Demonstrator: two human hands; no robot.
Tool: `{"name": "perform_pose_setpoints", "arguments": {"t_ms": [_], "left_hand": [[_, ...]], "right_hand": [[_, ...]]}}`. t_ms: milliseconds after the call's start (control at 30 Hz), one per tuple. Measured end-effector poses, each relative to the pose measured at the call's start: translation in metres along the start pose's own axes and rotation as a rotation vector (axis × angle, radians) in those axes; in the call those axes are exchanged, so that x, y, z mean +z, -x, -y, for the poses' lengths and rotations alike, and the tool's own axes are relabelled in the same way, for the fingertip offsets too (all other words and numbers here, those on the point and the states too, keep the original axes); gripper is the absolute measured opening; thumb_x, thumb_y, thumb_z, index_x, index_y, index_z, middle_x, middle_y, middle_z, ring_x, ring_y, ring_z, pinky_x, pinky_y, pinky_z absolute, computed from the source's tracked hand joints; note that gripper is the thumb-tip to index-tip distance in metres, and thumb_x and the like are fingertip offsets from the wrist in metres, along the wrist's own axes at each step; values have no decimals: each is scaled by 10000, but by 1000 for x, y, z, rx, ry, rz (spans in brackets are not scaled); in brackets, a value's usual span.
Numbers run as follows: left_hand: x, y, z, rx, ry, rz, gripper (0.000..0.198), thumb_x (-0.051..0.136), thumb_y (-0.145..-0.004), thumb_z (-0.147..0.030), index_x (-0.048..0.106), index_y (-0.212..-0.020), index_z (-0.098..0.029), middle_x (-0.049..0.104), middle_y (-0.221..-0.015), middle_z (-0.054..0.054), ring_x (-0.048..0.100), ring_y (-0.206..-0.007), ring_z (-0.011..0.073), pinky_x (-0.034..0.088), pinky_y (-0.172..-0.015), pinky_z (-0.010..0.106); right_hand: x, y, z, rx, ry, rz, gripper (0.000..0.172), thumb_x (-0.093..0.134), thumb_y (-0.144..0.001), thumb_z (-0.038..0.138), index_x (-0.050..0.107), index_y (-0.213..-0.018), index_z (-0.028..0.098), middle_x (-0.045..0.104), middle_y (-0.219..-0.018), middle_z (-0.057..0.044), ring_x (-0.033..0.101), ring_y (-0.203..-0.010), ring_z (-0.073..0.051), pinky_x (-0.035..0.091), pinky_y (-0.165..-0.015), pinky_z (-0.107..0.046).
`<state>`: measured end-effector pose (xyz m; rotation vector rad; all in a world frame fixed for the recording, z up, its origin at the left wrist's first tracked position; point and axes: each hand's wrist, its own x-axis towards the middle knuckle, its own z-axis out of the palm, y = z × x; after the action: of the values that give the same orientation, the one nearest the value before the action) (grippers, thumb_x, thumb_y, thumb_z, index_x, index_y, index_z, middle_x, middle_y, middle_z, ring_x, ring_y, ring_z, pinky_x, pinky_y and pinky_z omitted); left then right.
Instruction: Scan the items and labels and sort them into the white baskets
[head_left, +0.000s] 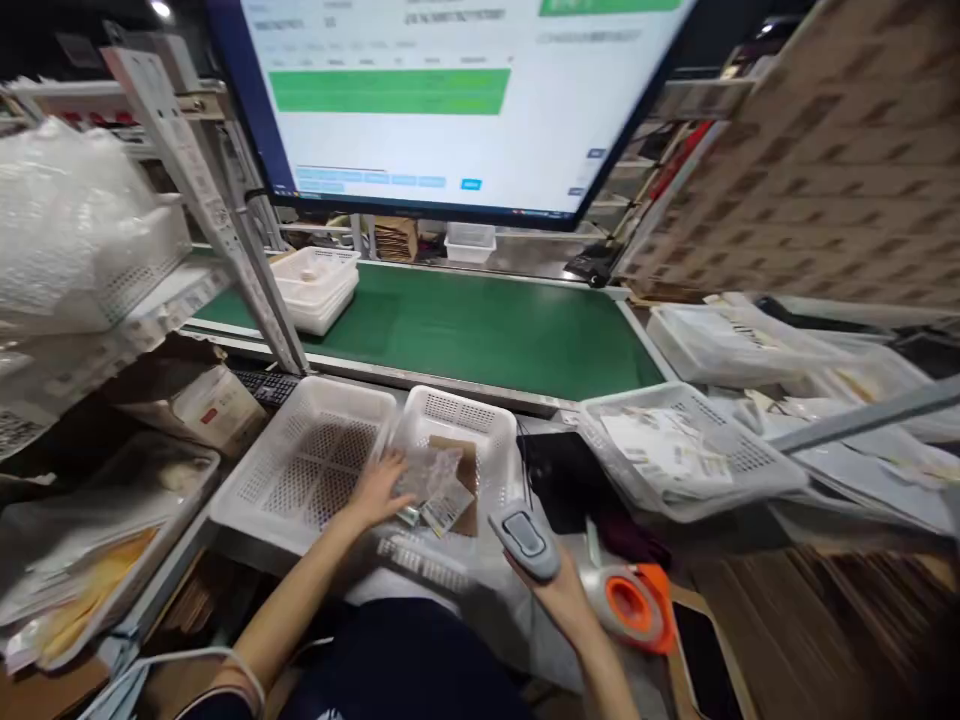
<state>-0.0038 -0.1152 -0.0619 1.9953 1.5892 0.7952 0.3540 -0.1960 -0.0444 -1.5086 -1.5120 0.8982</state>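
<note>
My left hand [379, 490] reaches over the near left rim of a white perforated basket [499, 425], fingers spread and apparently holding nothing. Inside that basket lie a piece of brown cardboard [466, 465] and small clear plastic packets [448, 505] with printed labels. In my right hand [562, 590] is a grey handheld barcode scanner [529, 545], its head pointing toward the basket's near right corner. A second white basket [300, 490] stands to the left, with nothing visible in it.
Behind the baskets runs a green conveyor belt [480, 325] carrying stacked white baskets [319, 295]. A monitor [420, 120] hangs above. At right are a basket of papers [750, 480], an orange tape dispenser [656, 605] and a phone [705, 660]. A metal post [217, 220] rises at left.
</note>
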Motion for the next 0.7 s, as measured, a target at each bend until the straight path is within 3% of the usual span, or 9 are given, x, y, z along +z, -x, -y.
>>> {"name": "perform_pose_setpoints", "arguments": {"t_ms": [67,167,233,300,367,433,500,633,700], "left_hand": [[-15,4,13,-126,-169,-57,517,774,-891,-346,680,-1386,-230,613,-1557,184,510,-1518,380,334,-1309,601],[-75,17,57,-445,-452,-286,553,594,-989,-348,555,-1492,-119,535,-1601,257,445,-1557,378,349,-1285,578],[-118,33,88,-681,-569,-383,672,545,-980,-310,437,-1533,57,362,-1639,424,328,-1589,505,336,-1225,696],[-152,52,112,-943,-613,-290,670,569,-950,-333,503,-1445,113,482,-1494,485,473,-1469,566,457,-1092,691],[-175,65,124,-1070,-602,-146,557,617,-921,-396,667,-1276,32,674,-1278,409,662,-1258,528,554,-956,590],[-193,71,124,-1051,-594,-87,470,626,-916,-469,755,-1103,-57,754,-1119,328,732,-1119,475,575,-881,514],[-213,71,113,-984,-640,-96,511,569,-938,-550,784,-1037,-97,771,-1040,288,742,-1061,457,573,-845,492],[-259,73,71,-867,-764,-198,668,461,-958,-665,798,-1154,-123,771,-1043,264,729,-1014,474,565,-829,529],[-271,76,48,-812,-764,-243,627,493,-948,-654,798,-1148,-144,780,-1058,239,724,-1019,459,563,-846,517]], "right_hand": [[-9,6,-11,-16,49,30,395,685,-777,479,683,-1074,218,761,-1064,-115,755,-995,-306,622,-893,-412],[-10,19,-38,2,157,12,325,602,-760,374,665,-1041,222,710,-1042,-109,730,-950,-311,590,-827,-408],[0,27,-56,42,220,-2,352,580,-748,309,670,-1078,222,694,-1084,-126,720,-979,-339,568,-822,-431],[15,31,-70,70,282,26,399,571,-768,260,677,-1151,220,692,-1139,-136,714,-1037,-359,558,-834,-434],[29,33,-80,86,322,55,478,566,-793,224,667,-1260,211,686,-1228,-151,711,-1092,-368,556,-853,-430],[39,32,-87,104,351,69,568,545,-812,203,639,-1373,203,667,-1320,-170,721,-1083,-371,556,-837,-429],[42,30,-92,114,379,86,645,517,-827,205,599,-1466,199,645,-1387,-180,735,-1038,-366,560,-813,-432],[38,23,-101,71,399,133,713,519,-819,249,570,-1529,245,646,-1426,-139,748,-1029,-345,583,-810,-416],[36,19,-104,40,370,124,710,538,-798,270,596,-1506,270,660,-1420,-123,749,-1055,-336,591,-811,-399]]}}
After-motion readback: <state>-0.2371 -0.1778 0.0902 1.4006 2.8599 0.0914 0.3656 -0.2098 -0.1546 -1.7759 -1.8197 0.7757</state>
